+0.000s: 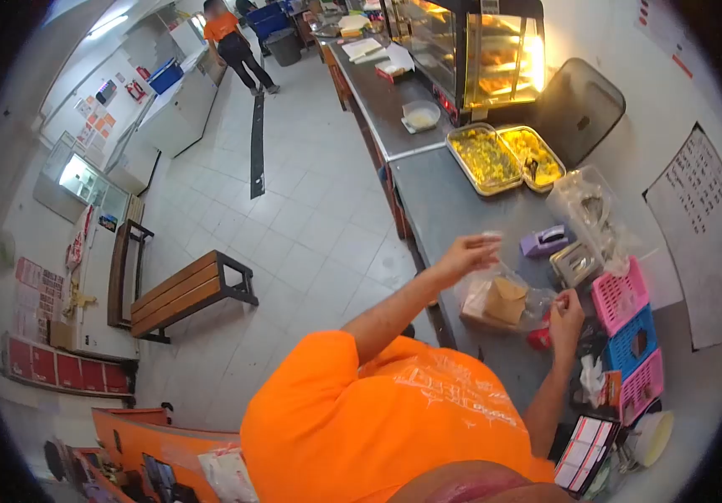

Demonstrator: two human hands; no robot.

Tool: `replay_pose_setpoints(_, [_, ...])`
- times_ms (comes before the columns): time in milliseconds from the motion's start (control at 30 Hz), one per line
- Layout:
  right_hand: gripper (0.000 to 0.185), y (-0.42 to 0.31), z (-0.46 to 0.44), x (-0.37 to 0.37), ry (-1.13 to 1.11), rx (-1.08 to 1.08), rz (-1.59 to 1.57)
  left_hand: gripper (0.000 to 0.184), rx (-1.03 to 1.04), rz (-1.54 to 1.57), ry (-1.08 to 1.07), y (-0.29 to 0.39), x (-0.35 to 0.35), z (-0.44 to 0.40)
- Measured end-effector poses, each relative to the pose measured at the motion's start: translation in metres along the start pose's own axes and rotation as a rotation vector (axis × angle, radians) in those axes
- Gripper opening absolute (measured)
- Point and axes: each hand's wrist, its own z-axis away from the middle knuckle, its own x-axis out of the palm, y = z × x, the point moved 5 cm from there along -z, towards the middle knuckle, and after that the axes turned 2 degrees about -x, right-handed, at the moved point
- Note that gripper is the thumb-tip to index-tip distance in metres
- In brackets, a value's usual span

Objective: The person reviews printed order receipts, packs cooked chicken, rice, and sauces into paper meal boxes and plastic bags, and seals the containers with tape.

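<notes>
A clear plastic bag point(471, 316) with a brown paper packet point(506, 302) inside lies on the desk point(428, 186) between the hands, its loose end pinched narrowly in the right hand point(568, 320), probably to keep that end gathered. The left hand point(467, 258) is raised over the bag's other side, fingers drawn close together, though glare and blur make it impossible to tell whether they hold clear film. Just beyond the hands sit a purple tape dispenser point(544, 241) and a metal tin point(574, 265), while a pink basket point(620, 295) crowds the right hand's outer side.
</notes>
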Motion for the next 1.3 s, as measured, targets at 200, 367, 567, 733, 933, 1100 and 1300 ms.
replay_pose_setpoints(200, [0.029,-0.045,0.007,-0.009,-0.072,-0.028,0.570,0.025,-0.080,0.100,-0.102,0.037,0.014,-0.016])
replay_pose_setpoints(367, [0.021,-0.078,0.003,-0.020,0.043,0.062,0.496,0.025,-0.159,0.001,-0.155,0.047,0.018,-0.032])
replay_pose_setpoints(567, [0.023,-0.089,0.028,-0.030,0.003,0.220,0.529,0.023,-0.182,-0.232,-0.345,0.039,0.040,-0.023])
replay_pose_setpoints(733, [0.020,-0.114,0.053,-0.031,0.071,0.126,0.657,0.021,-0.212,-0.205,-0.573,0.014,0.036,0.001])
replay_pose_setpoints(933, [0.028,-0.001,0.080,0.110,-0.616,0.494,0.357,0.028,-0.396,0.130,-0.403,-0.032,0.007,0.039])
replay_pose_setpoints(1100, [0.055,0.024,0.079,0.099,-0.285,0.502,0.764,0.026,-0.325,0.154,-0.599,-0.025,0.018,0.023])
replay_pose_setpoints(1300, [0.076,0.063,0.083,0.105,-0.419,0.503,0.798,0.022,-0.256,0.036,-0.703,-0.020,0.042,0.011])
